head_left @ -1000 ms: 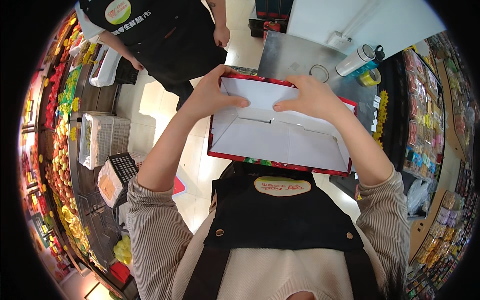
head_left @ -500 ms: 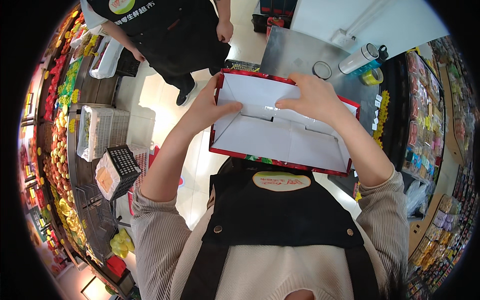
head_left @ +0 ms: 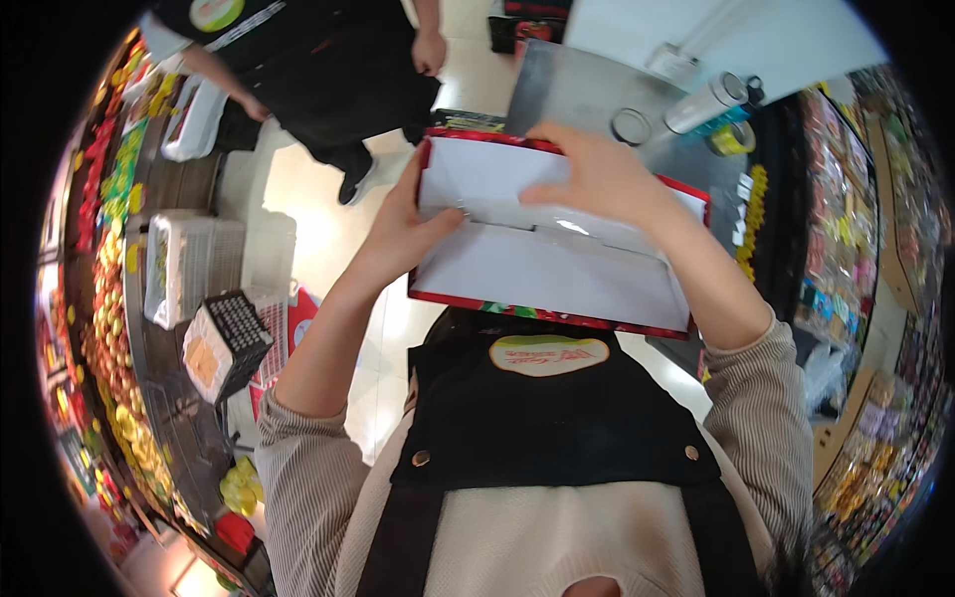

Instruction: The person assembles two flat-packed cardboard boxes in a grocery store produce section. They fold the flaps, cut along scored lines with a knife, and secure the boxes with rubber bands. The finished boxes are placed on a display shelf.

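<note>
In front of my apron, a carton (head_left: pixel 542 271) with a red patterned outside and a white inside is held up, its mouth facing me. Flaps meet along its bottom, with shiny clear tape over the seam. My left hand (head_left: pixel 403 227) clasps the left end wall, thumb inside and fingers behind. On the far wall, my right hand (head_left: pixel 597 179) has its thumb inside and its fingers over the rim, slightly blurred.
A metal table (head_left: pixel 577 85) holds tape rolls (head_left: pixel 631 126) and bottles (head_left: pixel 706 103). Another person in a black apron (head_left: pixel 308 75) stands at the far left. Produce shelves (head_left: pixel 109 298) and crates (head_left: pixel 194 264) line the left, packaged goods (head_left: pixel 831 219) the right.
My right hand has slid left along the far wall. The carton has tilted a little, and the dark slot between its bottom flaps has narrowed. My left hand keeps its hold.
</note>
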A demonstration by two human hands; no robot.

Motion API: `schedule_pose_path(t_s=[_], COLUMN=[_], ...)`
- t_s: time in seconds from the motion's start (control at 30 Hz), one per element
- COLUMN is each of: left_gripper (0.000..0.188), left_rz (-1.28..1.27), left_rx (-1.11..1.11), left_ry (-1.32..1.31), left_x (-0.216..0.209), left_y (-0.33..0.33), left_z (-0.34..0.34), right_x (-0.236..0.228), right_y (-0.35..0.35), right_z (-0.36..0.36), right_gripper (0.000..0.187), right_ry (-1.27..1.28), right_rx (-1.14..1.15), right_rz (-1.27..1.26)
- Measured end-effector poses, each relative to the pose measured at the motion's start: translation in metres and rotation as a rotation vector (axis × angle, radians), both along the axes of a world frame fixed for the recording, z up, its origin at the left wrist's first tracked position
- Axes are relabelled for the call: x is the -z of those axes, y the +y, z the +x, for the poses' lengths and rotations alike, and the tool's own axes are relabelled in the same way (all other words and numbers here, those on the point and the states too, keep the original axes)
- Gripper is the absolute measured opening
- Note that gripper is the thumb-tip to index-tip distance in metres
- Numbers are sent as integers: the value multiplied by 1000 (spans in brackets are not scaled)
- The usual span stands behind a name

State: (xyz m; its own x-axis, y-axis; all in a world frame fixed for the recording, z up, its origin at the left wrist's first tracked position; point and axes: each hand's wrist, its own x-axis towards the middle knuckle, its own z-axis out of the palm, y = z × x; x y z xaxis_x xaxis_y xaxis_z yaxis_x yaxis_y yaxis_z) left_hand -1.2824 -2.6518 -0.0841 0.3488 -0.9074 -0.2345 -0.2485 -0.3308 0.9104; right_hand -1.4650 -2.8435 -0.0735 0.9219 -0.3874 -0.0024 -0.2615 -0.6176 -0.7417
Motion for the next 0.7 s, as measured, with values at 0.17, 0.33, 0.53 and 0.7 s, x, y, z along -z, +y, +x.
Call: schedule_pose_path(t_s=[0.17,0.33,0.53,0.7], left_gripper=[83,83,80,79], left_rz=[-56,-36,-78,-164], left_rx=[-98,-127,-126,-120], left_ry=[55,73,70,125], left_x=[7,16,17,21], left_y=[14,4,10,12], left_z=[2,-3,-1,-6], right_x=[15,217,282,151], right_y=[-104,-83,-22,-69], right_z=[-110,-261,-244,-256], right_gripper=[42,56,29,24], right_ry=[-441,520,369,-19], right_rx=[639,933,1105,1261], right_rz=[85,-57,-17,268])
